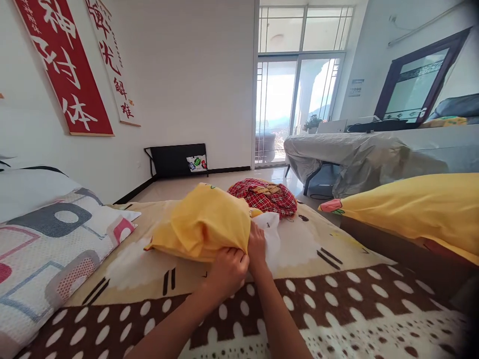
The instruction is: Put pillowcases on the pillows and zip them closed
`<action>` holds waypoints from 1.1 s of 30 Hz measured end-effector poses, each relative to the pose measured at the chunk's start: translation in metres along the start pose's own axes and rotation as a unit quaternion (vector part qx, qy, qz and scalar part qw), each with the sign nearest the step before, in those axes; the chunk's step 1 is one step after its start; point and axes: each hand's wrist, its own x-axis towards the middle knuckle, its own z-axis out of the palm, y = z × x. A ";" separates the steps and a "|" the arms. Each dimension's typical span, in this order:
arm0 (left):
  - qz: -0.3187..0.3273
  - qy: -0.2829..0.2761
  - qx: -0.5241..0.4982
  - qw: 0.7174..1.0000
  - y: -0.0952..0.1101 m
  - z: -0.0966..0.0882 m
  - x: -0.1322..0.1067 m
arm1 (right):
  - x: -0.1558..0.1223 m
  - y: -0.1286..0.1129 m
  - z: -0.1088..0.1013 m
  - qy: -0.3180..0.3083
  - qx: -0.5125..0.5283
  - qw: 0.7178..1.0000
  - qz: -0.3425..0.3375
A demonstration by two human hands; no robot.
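A yellow pillowcase (209,219) lies bunched and puffed up on the patterned blanket (299,249). At its near right corner my left hand (230,267) is closed on the fabric, knuckles up. Right beside it, my right hand (257,244) presses against the pillowcase's right edge with curled fingers, whose tips are partly hidden. White fabric (271,232) sticks out past the right edge of the yellow case, just behind my right hand. A red checked cloth (267,197) lies crumpled beyond the pillowcase.
A white patterned pillow (67,234) is at the left. At the right lies another yellow pillow (411,209). Farther back stand a plastic-covered table (344,149) and a folded black frame (175,159) against the wall. Glass doors (299,99) are at the back.
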 end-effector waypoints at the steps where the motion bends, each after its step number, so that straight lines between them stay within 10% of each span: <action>1: -0.013 -0.010 -0.004 1.000 0.001 -0.007 -0.006 | 0.001 -0.005 -0.002 -0.009 0.009 1.000 -0.021; 9: -0.040 0.240 -0.085 0.966 -0.022 -0.102 -0.060 | -0.017 -0.084 -0.029 -0.112 0.119 0.947 -0.278; 12: -0.141 0.226 -0.095 0.959 -0.054 -0.112 -0.073 | -0.041 -0.118 -0.025 -0.136 0.158 0.896 -0.393; 20: -0.258 0.046 -0.205 0.943 -0.120 -0.032 -0.099 | -0.069 -0.133 -0.017 -0.179 0.154 0.867 -0.439; 25: -0.422 0.002 -0.277 0.863 -0.143 0.013 -0.099 | -0.069 -0.129 -0.018 -0.232 0.135 0.859 -0.436; 33: -0.488 0.159 -0.381 0.769 -0.137 0.016 -0.101 | -0.083 -0.122 -0.003 -0.235 0.134 0.878 -0.396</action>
